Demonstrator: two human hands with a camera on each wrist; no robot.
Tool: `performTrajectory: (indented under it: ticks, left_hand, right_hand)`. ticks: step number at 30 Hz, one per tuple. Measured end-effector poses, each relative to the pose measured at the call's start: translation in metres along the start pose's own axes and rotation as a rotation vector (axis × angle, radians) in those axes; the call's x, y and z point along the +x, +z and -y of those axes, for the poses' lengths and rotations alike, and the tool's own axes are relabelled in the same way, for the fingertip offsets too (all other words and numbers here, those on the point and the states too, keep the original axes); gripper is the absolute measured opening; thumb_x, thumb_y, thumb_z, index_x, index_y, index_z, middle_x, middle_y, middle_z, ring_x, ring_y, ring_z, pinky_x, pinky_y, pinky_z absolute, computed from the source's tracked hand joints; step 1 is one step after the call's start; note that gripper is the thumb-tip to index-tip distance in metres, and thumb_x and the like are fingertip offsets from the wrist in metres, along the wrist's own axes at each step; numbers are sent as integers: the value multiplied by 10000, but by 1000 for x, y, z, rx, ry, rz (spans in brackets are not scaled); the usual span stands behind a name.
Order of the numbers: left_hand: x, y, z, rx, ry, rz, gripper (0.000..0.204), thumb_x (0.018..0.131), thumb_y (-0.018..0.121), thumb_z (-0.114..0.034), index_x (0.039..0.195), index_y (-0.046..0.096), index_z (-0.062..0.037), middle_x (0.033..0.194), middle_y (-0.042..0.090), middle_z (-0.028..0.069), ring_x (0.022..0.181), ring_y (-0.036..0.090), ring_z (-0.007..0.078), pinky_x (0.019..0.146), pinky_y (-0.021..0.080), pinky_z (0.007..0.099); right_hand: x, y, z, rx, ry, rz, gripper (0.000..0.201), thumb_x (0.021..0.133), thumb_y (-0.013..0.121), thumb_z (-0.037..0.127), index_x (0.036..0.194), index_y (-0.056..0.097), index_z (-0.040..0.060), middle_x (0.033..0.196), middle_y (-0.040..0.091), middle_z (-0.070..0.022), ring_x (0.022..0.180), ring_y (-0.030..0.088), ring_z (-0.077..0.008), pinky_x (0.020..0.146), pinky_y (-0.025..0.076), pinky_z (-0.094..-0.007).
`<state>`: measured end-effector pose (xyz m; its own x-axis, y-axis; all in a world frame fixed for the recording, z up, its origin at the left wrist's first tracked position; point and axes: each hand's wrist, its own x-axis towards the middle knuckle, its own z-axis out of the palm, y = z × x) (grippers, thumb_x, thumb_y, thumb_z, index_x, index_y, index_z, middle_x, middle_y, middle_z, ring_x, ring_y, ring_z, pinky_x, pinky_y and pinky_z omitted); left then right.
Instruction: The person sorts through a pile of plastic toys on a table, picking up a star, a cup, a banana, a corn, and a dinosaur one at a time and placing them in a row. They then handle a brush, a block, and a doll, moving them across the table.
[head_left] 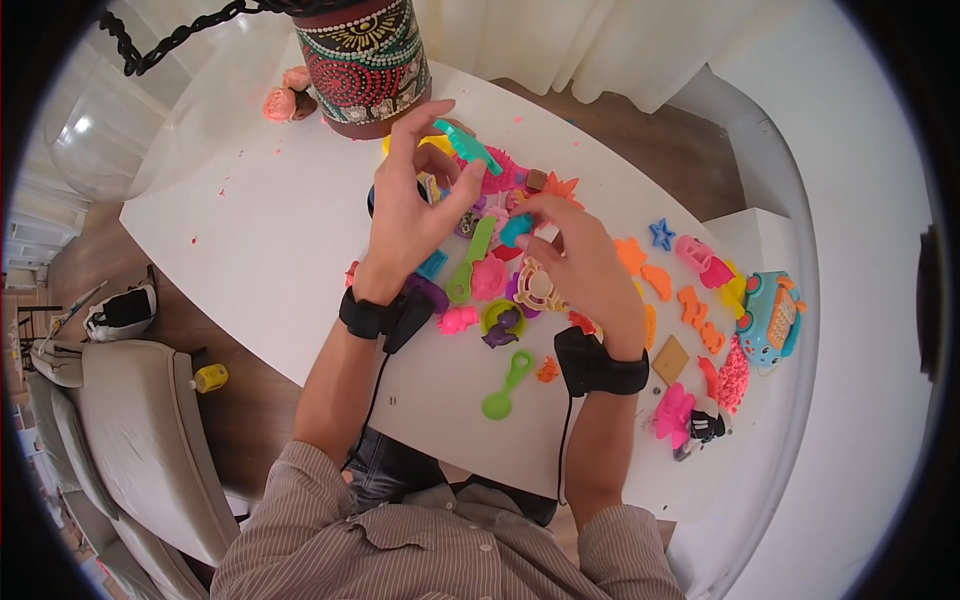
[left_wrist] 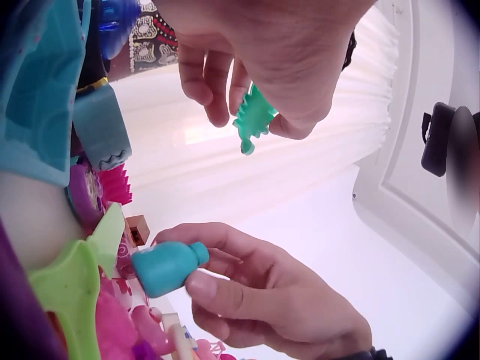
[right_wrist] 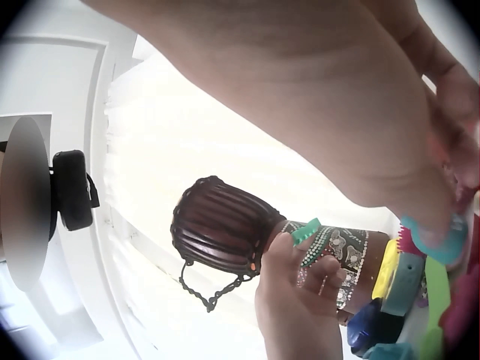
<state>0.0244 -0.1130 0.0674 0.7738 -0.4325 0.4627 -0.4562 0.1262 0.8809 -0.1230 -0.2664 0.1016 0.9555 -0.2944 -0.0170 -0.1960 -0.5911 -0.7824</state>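
Above the toy pile, my left hand (head_left: 412, 215) pinches a green toy piece (head_left: 468, 147) with a jagged edge between thumb and fingers. My right hand (head_left: 585, 262) grips a small teal toy bottle (left_wrist: 161, 268), thumb on one side and fingers on the other. In the left wrist view the bottle's narrow neck points toward the palm. Under the hands lie a lime green handled toy (head_left: 472, 262), a pink toy piece (head_left: 489, 277) and a cream ring-shaped toy (head_left: 537, 286). Close by stands a green cup (head_left: 503, 322) with a purple piece in it.
A dotted drum (head_left: 365, 75) stands at the table's far edge, beside pink flowers (head_left: 285, 100). A green spoon (head_left: 508, 388) lies near the front. Rightward are a blue star (head_left: 661, 234), orange shapes (head_left: 692, 308), a teal toy car (head_left: 770, 318) and pink beads (head_left: 733, 378).
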Motion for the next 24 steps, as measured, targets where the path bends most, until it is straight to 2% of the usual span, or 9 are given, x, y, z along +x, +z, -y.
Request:
performTrajectory:
  ticks: [2, 4, 5, 10, 13, 16, 17, 19, 24]
  left_hand:
    - [-1, -1, -3, -7, -4, 9, 586, 905, 796, -116, 1419, 524, -44, 926, 632, 52, 726, 625, 114, 690, 500, 272]
    - [-2, -6, -8, 55, -11, 135, 570, 927, 708, -41, 1463, 512, -38, 1062, 680, 49, 832, 653, 100, 767, 513, 262]
    - [-2, -6, -9, 55, -11, 135, 570, 927, 708, -41, 1463, 512, -38, 1062, 680, 49, 832, 653, 100, 767, 513, 262]
    - [-4, -7, -17, 73, 38, 254, 633, 879, 689, -98, 1494, 546, -57, 903, 634, 38, 777, 567, 125, 811, 487, 284]
    - [-2, -7, -14, 45, 101, 287, 627, 883, 751, -123, 1483, 575, -67, 907, 646, 58, 763, 645, 125, 733, 512, 281]
    - [-3, -7, -15, 29, 127, 291, 624, 885, 761, -130, 1479, 581, -63, 926, 653, 59, 755, 626, 126, 729, 512, 284]
    - [-4, -6, -17, 29, 127, 291, 624, 885, 761, -130, 1479, 581, -63, 926, 653, 59, 755, 626, 126, 729, 512, 284]
    - [-4, -5, -21, 29, 84, 299, 648, 870, 736, -158, 1489, 570, -60, 864, 611, 30, 788, 567, 142, 812, 487, 298]
    - [-4, -6, -20, 15, 99, 317, 648, 855, 771, -123, 1470, 580, -56, 854, 610, 27, 789, 583, 142, 805, 494, 299]
  right_hand:
    - [2, -10, 6, 58, 55, 7, 278, 971, 705, 111, 1234, 633, 56, 1010, 703, -155, 770, 668, -286, 740, 530, -381]
    - [0, -14, 9, 138, 71, -15, 280, 990, 698, 126, 1249, 622, 53, 974, 699, -157, 740, 651, -254, 724, 519, -363]
    - [-1, -16, 11, 220, 88, -36, 283, 1008, 691, 141, 1264, 611, 49, 937, 696, -159, 710, 633, -222, 709, 507, -344]
    - [-4, -24, 35, 311, -4, -147, 281, 1027, 669, 124, 1288, 598, 48, 981, 717, -125, 725, 644, -172, 699, 509, -326]
    - [-4, -23, 41, 373, -17, -173, 270, 1038, 659, 124, 1292, 601, 55, 1014, 728, -106, 780, 666, -156, 718, 515, -316]
    - [-2, -18, 39, 404, -31, -172, 275, 1044, 659, 135, 1302, 600, 60, 1032, 729, -99, 825, 680, -145, 738, 519, -306]
    - [-1, -16, 38, 401, -41, -169, 281, 1044, 660, 140, 1307, 599, 62, 1039, 729, -99, 841, 685, -142, 745, 521, -301]
    - [0, -14, 37, 412, -44, -175, 287, 1045, 661, 146, 1311, 598, 61, 1039, 730, -101, 837, 684, -142, 743, 520, -301]
    - [1, -14, 37, 425, -47, -185, 291, 1046, 660, 159, 1313, 600, 63, 1038, 731, -105, 826, 681, -146, 741, 522, -302]
